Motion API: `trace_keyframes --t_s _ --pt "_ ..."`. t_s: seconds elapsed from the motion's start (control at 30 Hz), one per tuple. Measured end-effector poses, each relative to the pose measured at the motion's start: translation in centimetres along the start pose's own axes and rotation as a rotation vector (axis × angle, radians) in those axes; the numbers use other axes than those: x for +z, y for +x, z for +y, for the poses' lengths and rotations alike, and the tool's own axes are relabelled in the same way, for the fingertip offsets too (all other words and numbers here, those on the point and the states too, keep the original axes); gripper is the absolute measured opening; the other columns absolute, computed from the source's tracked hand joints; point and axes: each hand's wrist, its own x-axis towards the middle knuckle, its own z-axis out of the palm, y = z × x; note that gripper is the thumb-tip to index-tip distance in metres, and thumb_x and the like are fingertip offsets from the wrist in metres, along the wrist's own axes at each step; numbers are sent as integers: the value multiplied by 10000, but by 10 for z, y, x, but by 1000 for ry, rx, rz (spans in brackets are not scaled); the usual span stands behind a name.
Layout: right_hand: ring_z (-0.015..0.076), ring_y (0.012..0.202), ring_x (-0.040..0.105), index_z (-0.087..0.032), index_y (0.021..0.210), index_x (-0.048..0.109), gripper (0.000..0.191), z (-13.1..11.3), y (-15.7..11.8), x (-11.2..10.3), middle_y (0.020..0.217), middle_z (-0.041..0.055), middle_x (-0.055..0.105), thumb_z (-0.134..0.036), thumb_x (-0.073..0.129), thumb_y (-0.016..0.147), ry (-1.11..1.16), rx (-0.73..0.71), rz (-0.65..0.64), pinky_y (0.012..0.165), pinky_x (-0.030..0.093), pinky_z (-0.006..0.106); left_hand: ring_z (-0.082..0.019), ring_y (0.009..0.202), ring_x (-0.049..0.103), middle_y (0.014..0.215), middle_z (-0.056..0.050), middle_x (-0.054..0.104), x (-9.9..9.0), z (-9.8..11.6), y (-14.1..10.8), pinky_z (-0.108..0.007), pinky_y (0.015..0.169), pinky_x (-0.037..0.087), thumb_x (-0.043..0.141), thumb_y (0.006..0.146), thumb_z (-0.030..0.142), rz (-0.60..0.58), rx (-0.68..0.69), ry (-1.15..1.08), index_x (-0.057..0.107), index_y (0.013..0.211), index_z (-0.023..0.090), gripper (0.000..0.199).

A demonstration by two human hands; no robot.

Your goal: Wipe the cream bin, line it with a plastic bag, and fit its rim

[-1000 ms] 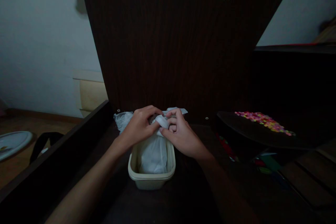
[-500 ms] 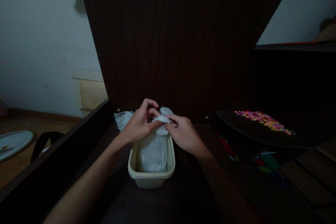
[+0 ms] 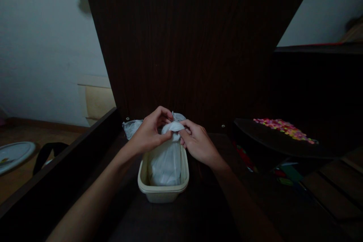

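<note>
A white plastic bag sits in a cream rectangular container, its gathered top rising toward the far end. My left hand is curled around the left side of that twisted top, thumb and fingers pinching it. From the right, my right hand grips the same gathered plastic between thumb and fingers. The bag's contents are hidden inside it. Behind the left hand lies another crumpled, pale plastic piece, partly covered.
The container stands on a dark wooden surface against a tall dark panel. A raised edge runs along the left. Colourful small pieces lie on a dark curved shelf at right. A white round lid-like object is low at left.
My left fingers have closed in around the bag's top, and the gathered plastic looks more folded over. The right fingers have shifted slightly on it. The container stays in place.
</note>
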Motion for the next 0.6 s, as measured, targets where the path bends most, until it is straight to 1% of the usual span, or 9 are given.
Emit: trace_keyframes --t_s 0.1,0.2,0.3,0.47,0.6 --pt "159 638 574 -209 938 627 139 -1 0 1 682 -2 595 -235 495 969 18 7 -18 582 433 284 -158 861 641 958 -20 627 -5 2 0 -288 780 537 701 722 145 -20 14 145 573 974 178 285" --pt "156 650 574 -202 936 634 131 -4 -1 1 698 0 596 -215 507 962 23 43 -38 590 434 279 -161 814 635 922 -16 667 -9 5 1 -293 755 529 702 709 151 -56 -1 283 628 966 170 268" --pt "159 685 576 -197 906 637 131 -9 -1 1 730 10 601 -191 514 952 13 79 -51 596 435 273 -164 785 620 879 -11 688 -12 7 2 -295 749 517 714 694 153 -66 -24 383 682 927 169 235" --pt "157 735 573 -217 861 608 143 -9 0 -1 805 18 583 -213 509 964 33 46 -55 605 434 264 -162 751 620 859 -13 711 -14 8 3 -279 720 502 724 708 197 -85 -39 427 728 886 172 180" --pt "164 801 579 -217 831 597 160 -5 -1 -3 881 31 545 -236 514 966 20 13 -54 631 462 271 -160 725 634 824 -4 742 -16 7 2 -267 685 481 678 772 240 -179 -96 376 756 908 179 169"
